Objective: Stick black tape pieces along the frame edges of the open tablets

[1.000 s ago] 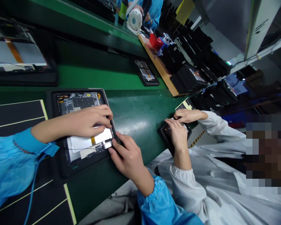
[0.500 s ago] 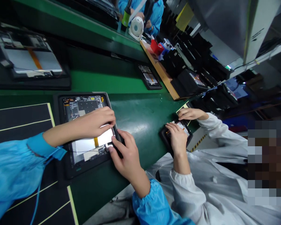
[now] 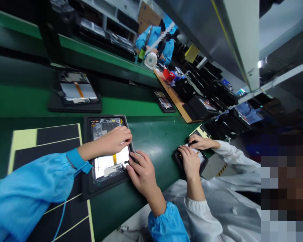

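In the head view an opened tablet [image 3: 108,126] lies in a black padded tray [image 3: 87,151], its circuit board, silver battery and orange ribbon exposed. My left hand [image 3: 116,139] reaches across it, fingers curled down at the right side by the battery. The fingertips are hidden, and so is anything in them. At the tray's right edge, my right hand [image 3: 142,171] has bent, slightly parted fingers, with the thumb touching the tablet's lower right area. I see nothing held in it.
A co-worker's hands [image 3: 192,161] in white sleeves rest on another tablet to the right. Further opened tablets stand behind, one on the left [image 3: 78,90] and a smaller one [image 3: 164,101]. A black mat [image 3: 60,134] with yellow strips lies left; a white fan [image 3: 150,60] stands on the shelf.
The camera view has shifted, so the bench scene sits lower and further right. My right index finger has drawn back from the battery to the tray's edge; my left hand stays over the tablet.
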